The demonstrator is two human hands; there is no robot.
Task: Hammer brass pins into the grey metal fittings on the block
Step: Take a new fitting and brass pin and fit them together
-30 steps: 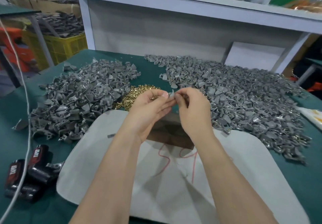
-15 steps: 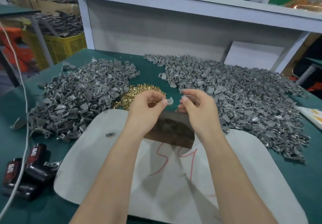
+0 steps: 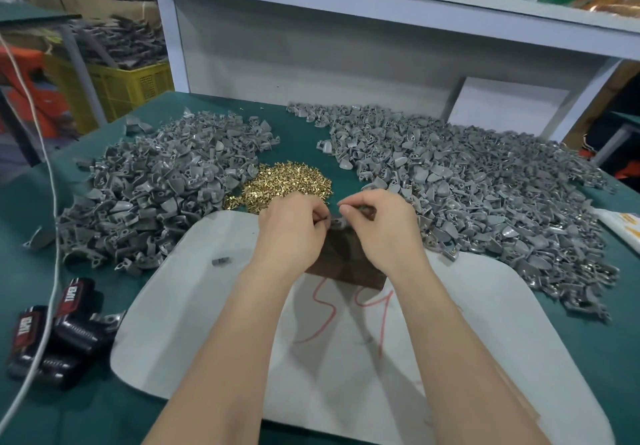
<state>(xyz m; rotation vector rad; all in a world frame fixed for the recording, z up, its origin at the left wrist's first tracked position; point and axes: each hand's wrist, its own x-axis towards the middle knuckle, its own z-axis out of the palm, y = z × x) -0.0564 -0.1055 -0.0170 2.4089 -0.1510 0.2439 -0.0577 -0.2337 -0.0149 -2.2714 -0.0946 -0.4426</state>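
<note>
A dark brown block lies on a white board, mostly hidden under my hands. My left hand and my right hand meet over its far end. Between their fingertips sits a small grey fitting, which both hands pinch right at the block's top. Whether a pin is in the fingers I cannot tell. Just beyond the hands lies a heap of brass pins. Grey fittings are piled to the left and to the right.
Black tools marked TAPER lie at the table's left front, with a white cord running across them. One loose grey piece sits on the board. A white shelf frame closes the back. A yellow crate stands beyond the left edge.
Both hands have come down from above the block to its far end, bringing the grey fitting with them. The fingertips are closer together than half a second ago.
</note>
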